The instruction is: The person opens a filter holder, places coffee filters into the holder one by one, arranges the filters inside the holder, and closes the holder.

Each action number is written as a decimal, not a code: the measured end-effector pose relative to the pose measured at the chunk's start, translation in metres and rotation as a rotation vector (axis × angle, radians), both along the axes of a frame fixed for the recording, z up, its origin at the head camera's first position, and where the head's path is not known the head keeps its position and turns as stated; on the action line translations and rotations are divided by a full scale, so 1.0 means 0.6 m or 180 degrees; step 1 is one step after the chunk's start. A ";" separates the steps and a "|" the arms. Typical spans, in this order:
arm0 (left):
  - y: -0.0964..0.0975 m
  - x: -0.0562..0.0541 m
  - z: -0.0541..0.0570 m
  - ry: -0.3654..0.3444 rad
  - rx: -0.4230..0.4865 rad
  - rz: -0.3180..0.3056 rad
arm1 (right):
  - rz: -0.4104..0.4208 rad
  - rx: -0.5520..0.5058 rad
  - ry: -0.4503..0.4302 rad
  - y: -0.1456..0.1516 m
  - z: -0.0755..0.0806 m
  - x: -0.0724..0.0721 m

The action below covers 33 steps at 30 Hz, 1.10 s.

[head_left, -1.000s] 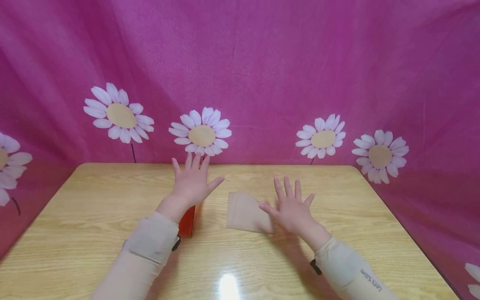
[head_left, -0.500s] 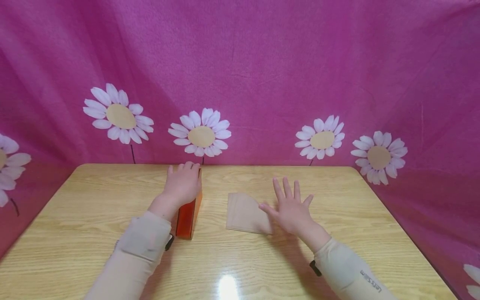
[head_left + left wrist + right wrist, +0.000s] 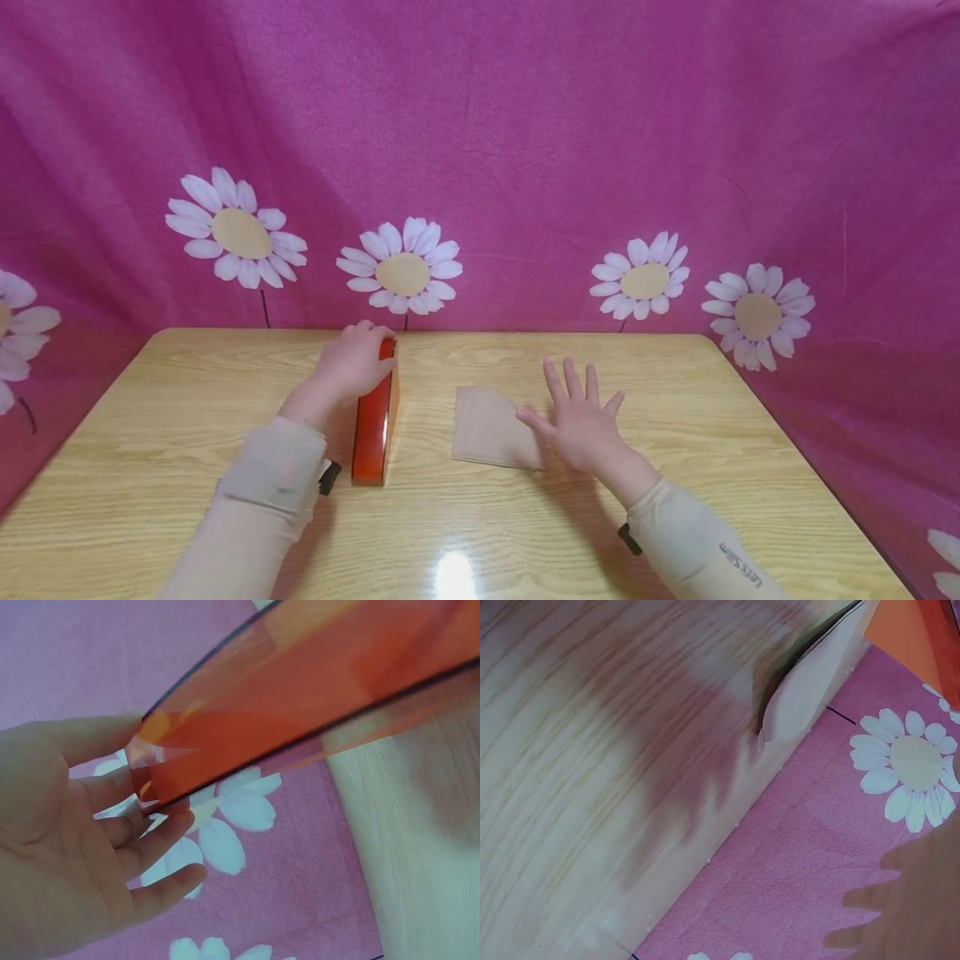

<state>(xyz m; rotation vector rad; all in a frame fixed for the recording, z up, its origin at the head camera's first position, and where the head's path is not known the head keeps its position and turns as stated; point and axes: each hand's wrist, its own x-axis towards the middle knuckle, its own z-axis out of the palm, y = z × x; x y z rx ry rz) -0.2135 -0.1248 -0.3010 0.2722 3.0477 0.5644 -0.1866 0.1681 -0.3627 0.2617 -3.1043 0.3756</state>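
A narrow box of see-through orange plastic with dark edges (image 3: 372,437) stands left of centre on the table. My left hand (image 3: 341,371) holds its far end. In the left wrist view the thumb (image 3: 112,735) meets one corner of the orange box (image 3: 300,697), while the fingers curl at the other side of that end. My right hand (image 3: 585,427) is held over the table with its fingers spread, holding nothing. Just left of it lies a thin stack of tan paper (image 3: 491,429) with one curved edge, like coffee filters; the right thumb overlaps its edge in the head view.
The wooden table (image 3: 420,550) has rounded far corners. A magenta cloth (image 3: 517,167) printed with white daisies hangs behind it and at both sides. Both forearms wear beige sleeves with a black strap piece (image 3: 330,477) at the left wrist.
My left hand has come down from spread fingers onto the orange box and taken hold of its far end. The box has shifted slightly left and nearer. The right hand stays almost still.
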 end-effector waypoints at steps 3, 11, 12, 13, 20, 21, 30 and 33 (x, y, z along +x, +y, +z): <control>-0.008 -0.003 -0.001 -0.0129 0.0255 0.0036 | 0.0005 -0.0013 -0.0027 0.000 0.000 -0.001; -0.033 -0.011 -0.009 -0.0276 0.0572 0.0056 | 0.0018 -0.0014 -0.0036 -0.006 -0.003 -0.004; -0.035 -0.012 -0.009 -0.0290 0.0605 0.0065 | 0.0018 -0.0017 -0.0039 -0.007 -0.003 -0.004; -0.037 -0.013 -0.010 -0.0302 0.0634 0.0078 | 0.0015 -0.0012 -0.0039 -0.008 -0.003 -0.005; -0.033 -0.009 -0.006 -0.0397 0.0609 0.0285 | 0.0115 0.0059 0.0077 -0.012 0.001 -0.007; -0.031 -0.009 -0.005 -0.0418 0.0611 0.0320 | 0.0136 0.0069 0.0089 -0.013 0.002 -0.007; -0.017 -0.001 0.003 -0.0604 0.0694 0.0433 | 0.0303 0.0184 0.0106 -0.036 0.008 -0.010; -0.014 0.001 0.002 -0.0566 0.0670 0.0465 | 0.0349 0.0194 0.0122 -0.047 0.011 -0.011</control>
